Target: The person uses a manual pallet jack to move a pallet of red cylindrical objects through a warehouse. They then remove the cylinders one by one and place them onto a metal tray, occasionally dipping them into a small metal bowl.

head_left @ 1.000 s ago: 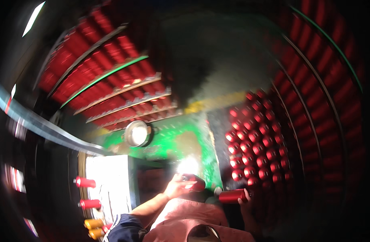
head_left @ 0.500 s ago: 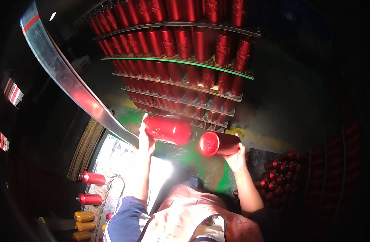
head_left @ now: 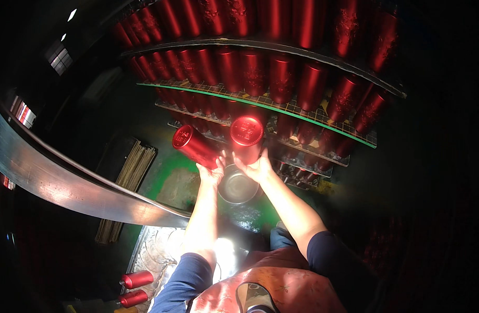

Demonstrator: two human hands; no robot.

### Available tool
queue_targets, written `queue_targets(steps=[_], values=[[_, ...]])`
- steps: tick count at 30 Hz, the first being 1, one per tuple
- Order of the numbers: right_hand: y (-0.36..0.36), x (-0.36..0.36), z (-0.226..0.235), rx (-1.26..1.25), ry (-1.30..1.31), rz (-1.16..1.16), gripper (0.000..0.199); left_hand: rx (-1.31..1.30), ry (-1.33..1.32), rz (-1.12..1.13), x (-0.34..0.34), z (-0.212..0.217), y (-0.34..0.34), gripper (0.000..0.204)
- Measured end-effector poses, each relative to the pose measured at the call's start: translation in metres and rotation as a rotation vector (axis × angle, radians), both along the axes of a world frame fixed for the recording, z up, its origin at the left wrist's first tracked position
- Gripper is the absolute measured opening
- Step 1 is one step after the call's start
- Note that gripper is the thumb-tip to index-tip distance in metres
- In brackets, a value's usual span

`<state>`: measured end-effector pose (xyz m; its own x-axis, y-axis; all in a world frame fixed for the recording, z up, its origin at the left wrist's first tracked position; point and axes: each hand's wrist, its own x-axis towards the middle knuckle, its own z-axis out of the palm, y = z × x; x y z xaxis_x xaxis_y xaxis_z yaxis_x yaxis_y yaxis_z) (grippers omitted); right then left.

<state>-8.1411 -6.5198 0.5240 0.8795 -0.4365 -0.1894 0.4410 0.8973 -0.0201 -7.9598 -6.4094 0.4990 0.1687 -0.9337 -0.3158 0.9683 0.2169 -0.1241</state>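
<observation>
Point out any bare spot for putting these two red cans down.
Each hand, left hand and right hand, holds a red can. The rack ahead is crowded. Bare: green floor between the board stack and metal bowl.

Two hands (head_left: 210, 172) (head_left: 257, 168); red cans (head_left: 195, 146) (head_left: 246, 136)

Only one view on my end: the head cam, looking steeply down and forward at the shelf rack (head_left: 281, 104), close, forearms entering from below it.

Both red canisters (head_left: 197, 147) raised closer to rack (head_left: 281, 107)
</observation>
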Motion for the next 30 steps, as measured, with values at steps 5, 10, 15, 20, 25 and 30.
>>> queue_targets(steps=[5,10,15,20,25,30], values=[[-0.003,0.038,0.023,-0.009,0.025,0.087,0.081,0.026,0.044,0.109,0.019,0.002,-0.004,0.085],[-0.013,0.063,0.012,0.055,-0.113,0.192,0.086,0.034,-0.025,0.181,0.035,0.003,-0.007,0.082],[-0.003,0.051,0.036,0.081,-0.102,0.190,0.080,0.009,0.001,0.182,0.035,-0.002,-0.012,0.078],[0.002,-0.007,-0.007,0.134,-0.190,0.181,0.072,0.044,-0.058,0.167,0.006,0.000,-0.011,0.080],[0.030,-0.154,-0.065,0.119,-0.014,0.108,0.058,0.338,-0.382,0.259,-0.079,-0.033,0.046,0.071],[0.088,-0.304,-0.110,0.217,0.083,0.243,0.056,0.553,-0.506,0.121,-0.199,0.029,0.179,0.053]])
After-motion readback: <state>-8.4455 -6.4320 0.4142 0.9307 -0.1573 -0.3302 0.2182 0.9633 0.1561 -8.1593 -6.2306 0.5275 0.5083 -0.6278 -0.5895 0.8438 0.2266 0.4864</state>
